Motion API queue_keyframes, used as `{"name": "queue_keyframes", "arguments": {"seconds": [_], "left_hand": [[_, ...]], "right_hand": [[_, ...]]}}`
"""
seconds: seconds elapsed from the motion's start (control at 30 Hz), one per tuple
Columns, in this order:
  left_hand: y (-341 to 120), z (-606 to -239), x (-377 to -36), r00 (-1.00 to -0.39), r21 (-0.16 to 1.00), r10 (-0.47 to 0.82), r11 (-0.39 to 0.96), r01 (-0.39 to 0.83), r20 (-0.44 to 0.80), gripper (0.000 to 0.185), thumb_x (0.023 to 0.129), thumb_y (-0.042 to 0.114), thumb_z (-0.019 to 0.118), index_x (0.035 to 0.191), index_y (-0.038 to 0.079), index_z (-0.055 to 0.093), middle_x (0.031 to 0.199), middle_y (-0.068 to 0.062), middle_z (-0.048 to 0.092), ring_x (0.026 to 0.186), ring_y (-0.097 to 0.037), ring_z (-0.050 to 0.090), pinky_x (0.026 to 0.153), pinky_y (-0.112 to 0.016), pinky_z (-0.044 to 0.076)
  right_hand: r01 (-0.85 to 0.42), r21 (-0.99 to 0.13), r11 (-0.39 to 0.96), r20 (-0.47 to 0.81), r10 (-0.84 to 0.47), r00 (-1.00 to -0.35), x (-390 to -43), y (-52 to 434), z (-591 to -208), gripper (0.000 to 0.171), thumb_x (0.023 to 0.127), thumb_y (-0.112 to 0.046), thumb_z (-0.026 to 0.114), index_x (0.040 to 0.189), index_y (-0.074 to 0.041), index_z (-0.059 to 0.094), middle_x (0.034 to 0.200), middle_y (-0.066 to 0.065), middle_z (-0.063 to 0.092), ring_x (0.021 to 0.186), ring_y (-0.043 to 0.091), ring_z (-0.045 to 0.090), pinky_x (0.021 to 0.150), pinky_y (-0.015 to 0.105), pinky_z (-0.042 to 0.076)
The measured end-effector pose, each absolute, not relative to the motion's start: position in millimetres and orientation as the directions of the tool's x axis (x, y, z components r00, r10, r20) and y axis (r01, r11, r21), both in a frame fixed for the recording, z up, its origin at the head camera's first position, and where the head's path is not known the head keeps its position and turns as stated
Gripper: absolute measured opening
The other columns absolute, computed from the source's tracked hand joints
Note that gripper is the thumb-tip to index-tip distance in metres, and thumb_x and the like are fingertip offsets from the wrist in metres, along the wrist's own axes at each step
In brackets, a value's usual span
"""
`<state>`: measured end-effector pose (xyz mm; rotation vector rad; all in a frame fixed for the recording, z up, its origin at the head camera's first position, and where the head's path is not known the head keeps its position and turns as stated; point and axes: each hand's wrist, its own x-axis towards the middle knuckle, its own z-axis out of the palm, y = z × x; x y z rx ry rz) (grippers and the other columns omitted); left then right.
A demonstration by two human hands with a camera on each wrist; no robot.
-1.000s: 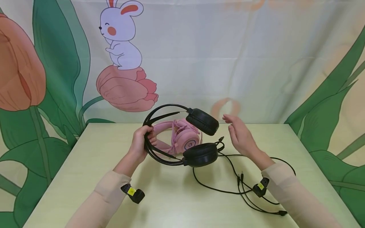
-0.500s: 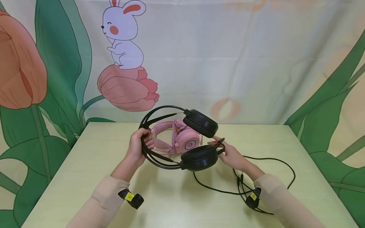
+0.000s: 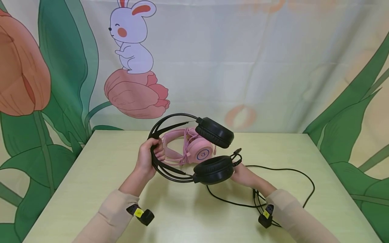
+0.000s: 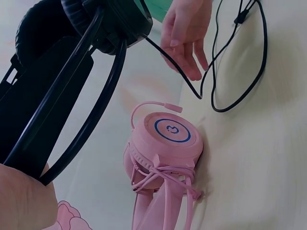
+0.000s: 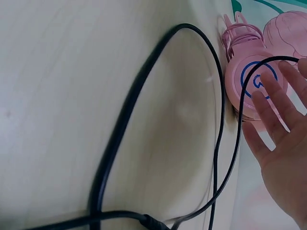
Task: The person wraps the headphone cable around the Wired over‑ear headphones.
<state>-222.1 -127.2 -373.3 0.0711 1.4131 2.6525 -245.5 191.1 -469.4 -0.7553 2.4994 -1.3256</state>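
The pale yellow-green worktop (image 3: 91,189) stands before a cloth backdrop (image 3: 273,67) printed with a rabbit, tulips and leaves. Above the worktop's middle hangs a black headset (image 3: 194,148), lifted clear of the surface, its 2 ear cups one above the other and its band arching to the left. The left hand (image 3: 148,158) has its fingers curled round that band. The right hand (image 3: 243,175) lies just beside the lower ear cup (image 3: 213,169), on its right; its fingers are straight and spread, and the wrist views show nothing pinched in them. From that cup a black cable (image 3: 291,172) loops loosely over the worktop to the right, passing close by the right hand. Behind the black headset a pink headset (image 3: 191,150) lies on the worktop, its own pink cord wound about it.
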Motion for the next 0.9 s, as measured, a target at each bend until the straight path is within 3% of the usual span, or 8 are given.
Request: {"name": "queue_keyframes", "arguments": {"seconds": [0.23, 0.37, 0.47, 0.57, 0.7, 0.9], "left_hand": [[-124.3, -377.2, -219.9, -0.991, 0.823, 0.124, -0.558, -0.11, -0.049, 0.025, 0.087, 0.012, 0.026, 0.065, 0.013, 0.037, 0.052, 0.008, 0.023, 0.042, -0.004, 0.022, 0.042, -0.016, 0.02], [-124.4, -379.3, -218.5, -0.991, 0.818, 0.125, -0.565, -0.109, -0.046, 0.025, 0.087, 0.011, 0.025, 0.066, 0.013, 0.037, 0.052, 0.007, 0.023, 0.043, -0.004, 0.022, 0.042, -0.016, 0.02], [-126.2, -380.8, -217.6, -0.992, 0.816, 0.118, -0.567, -0.108, -0.049, 0.024, 0.087, 0.011, 0.026, 0.066, 0.013, 0.037, 0.052, 0.008, 0.023, 0.043, -0.004, 0.021, 0.042, -0.016, 0.019], [-129.5, -382.8, -216.6, -0.992, 0.815, 0.111, -0.569, -0.109, -0.055, 0.024, 0.087, 0.012, 0.026, 0.066, 0.013, 0.038, 0.052, 0.008, 0.024, 0.044, -0.005, 0.02, 0.043, -0.016, 0.019], [-134.3, -384.6, -215.4, -0.992, 0.81, 0.115, -0.576, -0.111, -0.054, 0.025, 0.087, 0.011, 0.025, 0.066, 0.013, 0.037, 0.052, 0.007, 0.021, 0.043, -0.005, 0.02, 0.043, -0.017, 0.017], [-138.7, -384.4, -214.0, -0.99, 0.807, 0.132, -0.58, -0.114, -0.045, 0.025, 0.087, 0.011, 0.024, 0.066, 0.013, 0.037, 0.054, 0.005, 0.018, 0.043, -0.005, 0.019, 0.046, -0.018, 0.012]], "right_hand": [[-0.282, -0.852, 0.441, -0.009, -0.552, -0.834, -237.7, 188.0, -472.3, 0.027, 0.091, -0.018, 0.053, 0.113, -0.003, 0.052, 0.075, -0.002, 0.044, 0.067, 0.012, 0.043, 0.061, 0.028, 0.038], [-0.35, -0.817, 0.459, 0.044, -0.555, -0.83, -238.3, 187.6, -473.5, 0.023, 0.089, -0.015, 0.055, 0.111, -0.006, 0.055, 0.078, -0.002, 0.049, 0.069, 0.012, 0.045, 0.064, 0.028, 0.039], [-0.435, -0.738, 0.517, 0.123, -0.53, -0.839, -245.4, 190.3, -476.1, 0.024, 0.087, -0.011, 0.058, 0.111, -0.013, 0.058, 0.089, -0.002, 0.056, 0.08, 0.012, 0.05, 0.073, 0.032, 0.041], [-0.472, -0.664, 0.58, 0.187, -0.483, -0.856, -252.7, 194.9, -475.5, 0.016, 0.089, -0.01, 0.057, 0.104, -0.013, 0.061, 0.091, 0.0, 0.061, 0.083, 0.015, 0.054, 0.074, 0.035, 0.043], [-0.47, -0.629, 0.619, 0.241, -0.421, -0.875, -258.4, 201.8, -465.5, 0.011, 0.094, -0.012, 0.049, 0.099, -0.009, 0.058, 0.086, 0.004, 0.065, 0.077, 0.014, 0.059, 0.061, 0.029, 0.046], [-0.493, -0.633, 0.597, 0.327, -0.372, -0.869, -266.8, 211.4, -444.1, 0.015, 0.098, -0.017, 0.04, 0.09, -0.012, 0.052, 0.073, 0.006, 0.06, 0.055, 0.011, 0.046, 0.046, 0.024, 0.036]]}}
